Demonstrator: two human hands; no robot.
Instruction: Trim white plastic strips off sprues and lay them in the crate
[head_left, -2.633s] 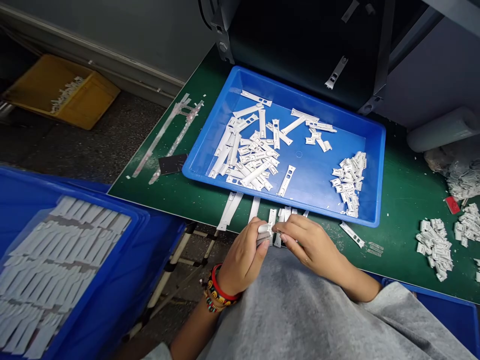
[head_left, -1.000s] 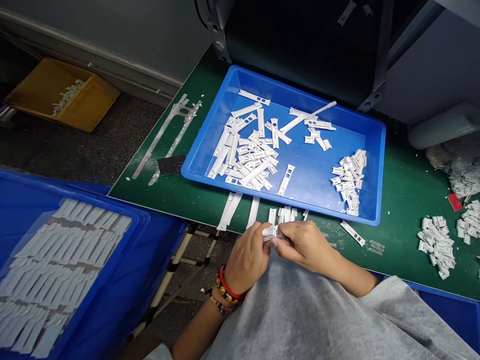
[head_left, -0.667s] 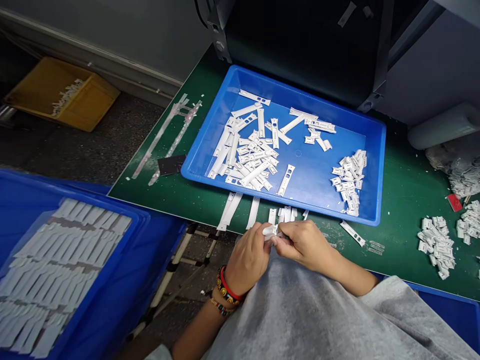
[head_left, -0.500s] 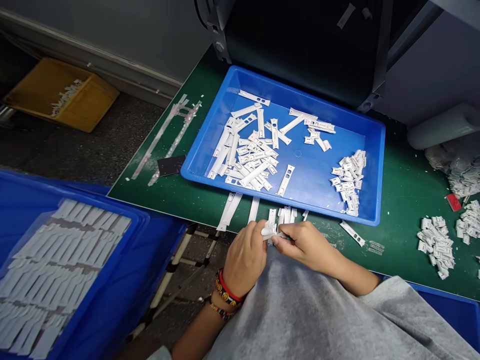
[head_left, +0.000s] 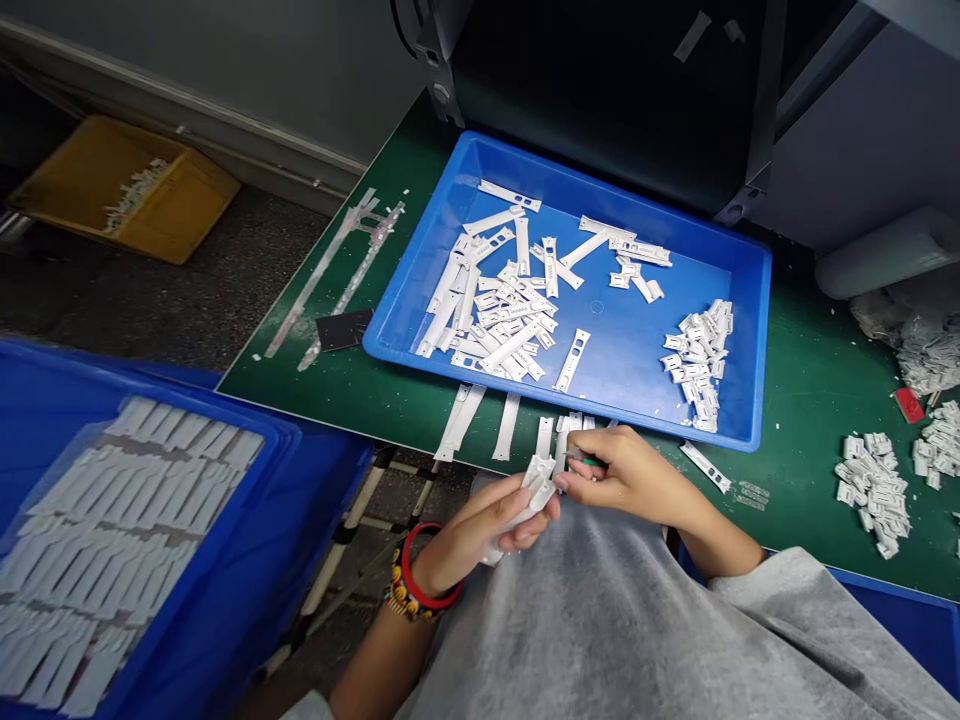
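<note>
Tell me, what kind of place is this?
Probably a factory or workshop. A tray holds many similar white parts, more white pieces lie in neat rows at the left, and what looks like a dark conveyor belt stands behind the tray.

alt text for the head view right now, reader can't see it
A person's left hand holds a white part while the right hand holds a small, partly hidden tool close to it. Beyond them, on a green table, a blue tray holds loose white strips, mostly on the left, and a heap of smaller pieces on the right.
</note>
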